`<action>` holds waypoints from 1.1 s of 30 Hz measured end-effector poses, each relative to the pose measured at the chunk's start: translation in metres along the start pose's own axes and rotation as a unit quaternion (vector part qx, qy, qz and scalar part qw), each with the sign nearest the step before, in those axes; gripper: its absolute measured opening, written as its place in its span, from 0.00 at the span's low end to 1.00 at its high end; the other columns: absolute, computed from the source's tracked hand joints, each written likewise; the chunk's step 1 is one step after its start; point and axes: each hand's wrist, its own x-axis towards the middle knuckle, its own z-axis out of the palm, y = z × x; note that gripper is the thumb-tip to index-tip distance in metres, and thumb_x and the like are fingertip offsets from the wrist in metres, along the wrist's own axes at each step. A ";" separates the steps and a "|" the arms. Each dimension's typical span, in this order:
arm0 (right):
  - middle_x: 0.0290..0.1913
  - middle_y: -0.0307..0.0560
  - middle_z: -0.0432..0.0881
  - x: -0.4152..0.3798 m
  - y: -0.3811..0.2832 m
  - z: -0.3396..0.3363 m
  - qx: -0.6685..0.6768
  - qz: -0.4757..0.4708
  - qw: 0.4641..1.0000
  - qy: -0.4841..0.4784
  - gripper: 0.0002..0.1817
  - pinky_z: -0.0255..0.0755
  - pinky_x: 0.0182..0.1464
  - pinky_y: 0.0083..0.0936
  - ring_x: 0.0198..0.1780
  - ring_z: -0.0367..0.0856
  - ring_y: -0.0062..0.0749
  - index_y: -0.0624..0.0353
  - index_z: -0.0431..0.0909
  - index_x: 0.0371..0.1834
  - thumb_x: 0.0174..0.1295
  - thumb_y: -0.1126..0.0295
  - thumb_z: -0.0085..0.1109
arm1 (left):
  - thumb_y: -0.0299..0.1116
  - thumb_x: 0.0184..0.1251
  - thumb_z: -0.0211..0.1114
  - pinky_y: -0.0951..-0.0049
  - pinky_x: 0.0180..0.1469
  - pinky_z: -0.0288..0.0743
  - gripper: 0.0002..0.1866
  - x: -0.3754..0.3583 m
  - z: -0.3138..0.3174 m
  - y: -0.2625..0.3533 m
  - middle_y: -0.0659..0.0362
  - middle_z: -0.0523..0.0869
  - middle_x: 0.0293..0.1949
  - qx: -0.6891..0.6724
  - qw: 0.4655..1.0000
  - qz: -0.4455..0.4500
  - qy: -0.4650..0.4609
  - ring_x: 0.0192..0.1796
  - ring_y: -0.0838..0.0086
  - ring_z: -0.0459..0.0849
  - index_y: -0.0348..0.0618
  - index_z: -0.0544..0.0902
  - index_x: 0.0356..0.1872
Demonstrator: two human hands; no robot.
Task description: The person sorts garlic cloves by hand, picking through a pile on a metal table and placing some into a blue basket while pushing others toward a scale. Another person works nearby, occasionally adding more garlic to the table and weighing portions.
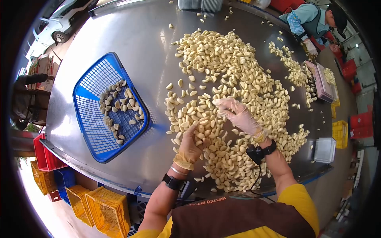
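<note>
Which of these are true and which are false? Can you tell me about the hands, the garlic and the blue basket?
1. Both hands wear thin gloves. True: the left hand and the right hand are both gloved.
2. The blue basket is full to the top. False: only a thin scatter of garlic cloves lies in it.
3. The big garlic pile lies on a metal table. True.
4. The blue basket is to the person's right. False: it sits to their left.
5. Both hands are on the garlic pile. True: they rest among the cloves.
6. Nobody else is at the table. False: another person stands at the far side.
</note>
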 end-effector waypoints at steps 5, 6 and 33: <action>0.41 0.42 0.82 -0.030 0.049 0.003 -0.310 -0.030 0.950 -0.016 0.13 0.74 0.53 0.38 0.47 0.80 0.44 0.54 0.83 0.48 0.59 0.75 0.63 | 0.40 0.76 0.59 0.82 0.33 0.76 0.17 0.002 -0.003 0.006 0.58 0.86 0.49 -0.025 0.998 0.012 -0.055 0.44 0.71 0.85 0.42 0.81 0.57; 0.41 0.42 0.82 -0.032 0.047 0.004 -0.313 -0.030 0.949 -0.014 0.13 0.74 0.53 0.38 0.47 0.80 0.44 0.54 0.83 0.48 0.59 0.75 0.63 | 0.40 0.76 0.58 0.81 0.34 0.77 0.17 -0.001 -0.001 0.006 0.58 0.87 0.48 -0.010 0.999 0.024 -0.047 0.45 0.71 0.85 0.43 0.81 0.57; 0.80 0.41 0.58 -0.012 0.018 0.076 -0.426 -0.162 0.884 -0.102 0.31 0.38 0.76 0.63 0.81 0.50 0.49 0.31 0.64 0.75 0.69 0.43 0.50 | 0.48 0.79 0.52 0.67 0.62 0.71 0.24 -0.171 0.065 0.150 0.52 0.80 0.60 0.492 0.675 0.537 0.118 0.64 0.65 0.77 0.46 0.74 0.67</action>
